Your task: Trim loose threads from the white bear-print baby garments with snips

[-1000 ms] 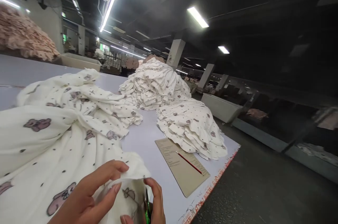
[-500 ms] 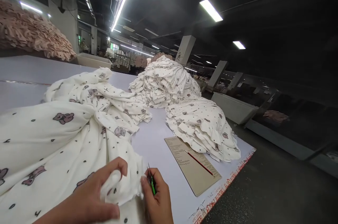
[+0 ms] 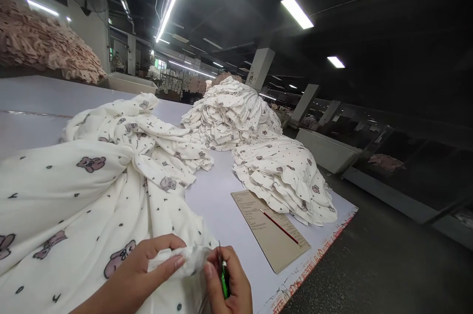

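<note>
Down at the bottom centre, the left hand (image 3: 142, 268) pinches a fold of the cloth (image 3: 84, 205), while the right hand (image 3: 231, 287) grips green snips (image 3: 223, 279) beside it, fingers closed.

Your open lane is the bare table (image 3: 214, 200) between the loose printed fabric (image 3: 92, 191) and the folded stacks (image 3: 281, 176); a card (image 3: 273, 247) and pencil (image 3: 280, 227) block its near end.

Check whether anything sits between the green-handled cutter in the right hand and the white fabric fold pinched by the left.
Nothing visible does. The left hand pinches a bunched fold of the white bear-print fabric, and the right hand holds the small green-handled cutter right beside that fold. Whether its blade touches the cloth cannot be told.
</note>
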### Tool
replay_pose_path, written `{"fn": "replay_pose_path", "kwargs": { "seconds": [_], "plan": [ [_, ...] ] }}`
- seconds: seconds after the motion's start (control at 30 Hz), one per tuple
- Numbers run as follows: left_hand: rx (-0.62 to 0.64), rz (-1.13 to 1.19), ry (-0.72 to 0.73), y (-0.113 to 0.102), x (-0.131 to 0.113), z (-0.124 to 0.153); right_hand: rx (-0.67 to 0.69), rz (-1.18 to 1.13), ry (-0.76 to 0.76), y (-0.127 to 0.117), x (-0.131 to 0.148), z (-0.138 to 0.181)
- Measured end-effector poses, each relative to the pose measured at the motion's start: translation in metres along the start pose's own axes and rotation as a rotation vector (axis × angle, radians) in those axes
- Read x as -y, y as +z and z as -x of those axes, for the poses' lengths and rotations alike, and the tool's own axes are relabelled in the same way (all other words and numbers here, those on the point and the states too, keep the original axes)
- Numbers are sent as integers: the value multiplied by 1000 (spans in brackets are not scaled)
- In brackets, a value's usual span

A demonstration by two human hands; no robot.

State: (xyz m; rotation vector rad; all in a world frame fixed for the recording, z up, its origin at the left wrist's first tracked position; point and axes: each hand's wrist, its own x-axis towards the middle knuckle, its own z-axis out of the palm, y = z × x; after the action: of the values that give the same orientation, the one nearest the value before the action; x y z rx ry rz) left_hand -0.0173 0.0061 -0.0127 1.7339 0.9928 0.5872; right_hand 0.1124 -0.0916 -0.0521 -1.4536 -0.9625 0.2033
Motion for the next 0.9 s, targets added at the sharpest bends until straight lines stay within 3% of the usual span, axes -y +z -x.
{"fn": "replay_pose_path", "kwargs": {
  "seconds": [0.2,0.43,0.63,0.9],
  "plan": [
    [124,-16,160,11,3,9,185,95,43,0,12,-3],
    [55,-88,13,5,8,0,47,-63,113,-6,2,7],
    [133,-7,131,9,8,3,120,131,47,0,5,8],
    [33,6,46,10,10,6,33,-100,159,-3,4,6]
  ]
}}
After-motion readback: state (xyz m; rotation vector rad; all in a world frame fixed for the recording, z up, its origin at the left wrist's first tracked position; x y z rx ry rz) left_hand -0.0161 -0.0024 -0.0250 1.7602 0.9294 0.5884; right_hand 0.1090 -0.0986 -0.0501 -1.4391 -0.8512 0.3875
